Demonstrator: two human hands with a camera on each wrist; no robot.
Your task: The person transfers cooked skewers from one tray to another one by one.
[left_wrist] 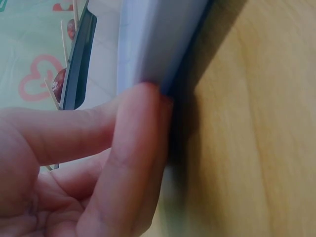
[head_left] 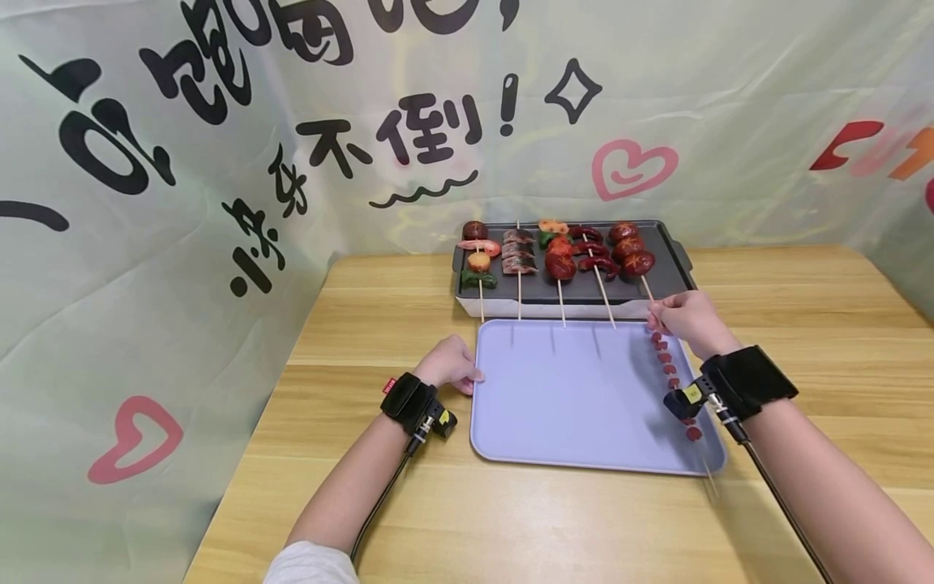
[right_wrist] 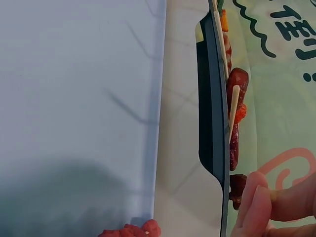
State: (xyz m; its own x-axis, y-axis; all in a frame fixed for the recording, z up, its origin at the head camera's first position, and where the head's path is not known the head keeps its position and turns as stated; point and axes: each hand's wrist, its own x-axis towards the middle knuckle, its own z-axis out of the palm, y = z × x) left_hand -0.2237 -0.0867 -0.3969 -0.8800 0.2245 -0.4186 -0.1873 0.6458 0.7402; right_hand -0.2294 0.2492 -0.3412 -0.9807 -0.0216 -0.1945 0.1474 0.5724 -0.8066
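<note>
My left hand (head_left: 454, 365) pinches the left edge of a lilac tray (head_left: 554, 405); in the left wrist view thumb and finger (left_wrist: 138, 128) meet on its rim. At the grill's front right corner, my right hand (head_left: 686, 320) pinches the stick end of a mushroom skewer (head_left: 631, 247), whose mushrooms lie on the black grill plate (head_left: 671, 280). Beneath that hand and wrist, a skewer of small red meat pieces (head_left: 662, 357) lies along the tray's right side, partly hidden. The right wrist view shows the fingertips (right_wrist: 256, 200) together beside the plate; the stick between them is hidden.
Several more skewers lie on the grill, sticks pointing toward me: a mixed shrimp skewer (head_left: 479, 261), a fish-like skewer (head_left: 519, 253), a mushroom-and-vegetable skewer (head_left: 560, 264) and a dark red sausage skewer (head_left: 594, 255). The wooden table (head_left: 409, 503) meets a printed cloth backdrop (head_left: 292, 203).
</note>
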